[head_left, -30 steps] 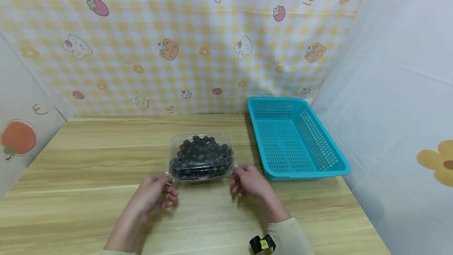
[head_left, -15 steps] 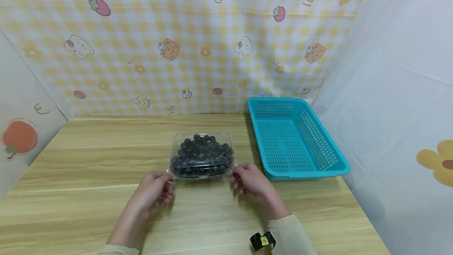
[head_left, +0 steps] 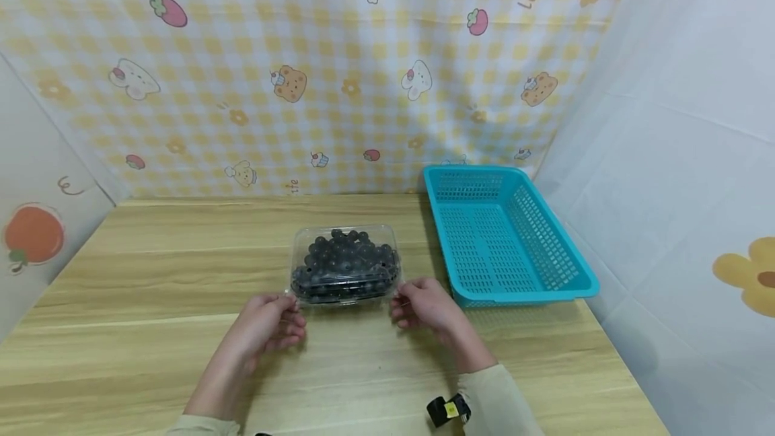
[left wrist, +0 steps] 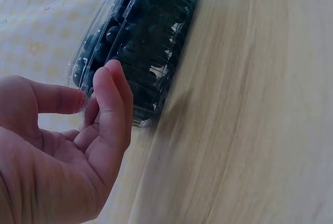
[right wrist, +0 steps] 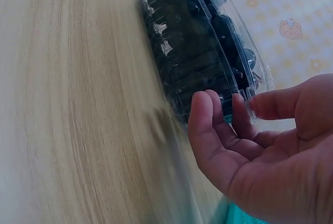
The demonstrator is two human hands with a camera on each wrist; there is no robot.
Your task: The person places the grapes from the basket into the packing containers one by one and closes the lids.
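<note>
A clear plastic clamshell box [head_left: 345,281] full of dark grapes [head_left: 348,258] sits on the table, its lid down. At its near left corner, my left hand [head_left: 266,325] pinches the rim between thumb and index finger, the other fingers loosely bent below. My right hand [head_left: 426,305] pinches the near right corner the same way. In the left wrist view the thumb of the left hand [left wrist: 78,141] presses the box's edge [left wrist: 135,52]. The right wrist view shows the right hand [right wrist: 270,146] with thumb and index finger at the rim of the box [right wrist: 192,47].
A turquoise plastic basket [head_left: 478,300] with slotted walls stands right of the box, close to my right hand. The wooden table [head_left: 181,254] meets a checked cloth [head_left: 339,120] behind and a white cloth wall [head_left: 660,153] at the right.
Both hands stay at the box's near corners. The loose fingers of the left hand curl in, then spread a little again; the box hardly moves.
</note>
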